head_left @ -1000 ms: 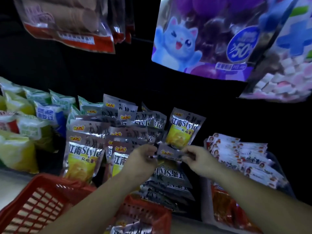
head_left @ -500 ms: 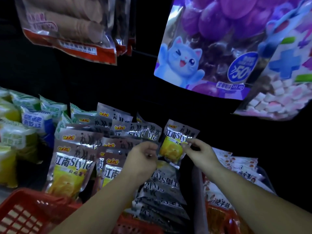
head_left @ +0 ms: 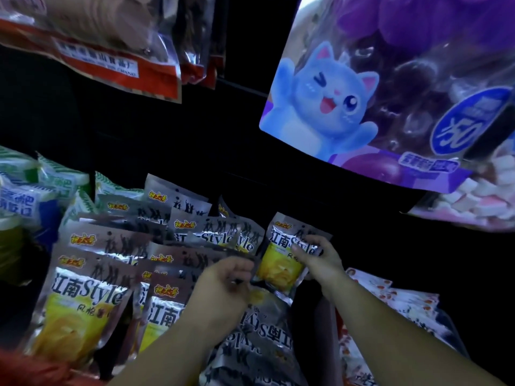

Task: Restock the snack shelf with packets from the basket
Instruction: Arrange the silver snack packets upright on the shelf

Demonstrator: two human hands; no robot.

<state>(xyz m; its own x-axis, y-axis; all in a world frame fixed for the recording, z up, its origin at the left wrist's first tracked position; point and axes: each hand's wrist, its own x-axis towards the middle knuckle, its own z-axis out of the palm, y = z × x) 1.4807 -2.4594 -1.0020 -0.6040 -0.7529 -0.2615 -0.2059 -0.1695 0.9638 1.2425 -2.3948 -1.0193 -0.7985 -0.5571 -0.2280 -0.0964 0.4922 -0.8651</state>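
The packet [head_left: 280,264] stands upright in the middle of the scene, at the right end of the far row of its own kind. It is silver-brown foil with dark dancing figures along the top, "Style" in white letters across the middle and a yellow snack pictured below. The right hand [head_left: 320,259] holds it by its right edge, thumb on the front and fingers curled behind. The left hand [head_left: 223,288] is curled at the packet's lower left corner (motion blur hides whether it pinches the foil or only touches it). Left of the packet, matching packets [head_left: 83,291] overlap in upright rows, and nearer, under both forearms, lies a stack of upside-down ones [head_left: 259,338]. A blurred corner of the red basket [head_left: 25,369] shows at the near left. Far left are green-and-white bags [head_left: 58,182]; to the right, white-and-red packets [head_left: 395,302]. Overhead hang a purple bag with a blue cat [head_left: 334,107], a red-banded bag [head_left: 111,59] and a bag of pink-and-white cubes [head_left: 473,201], crowding the view from above.
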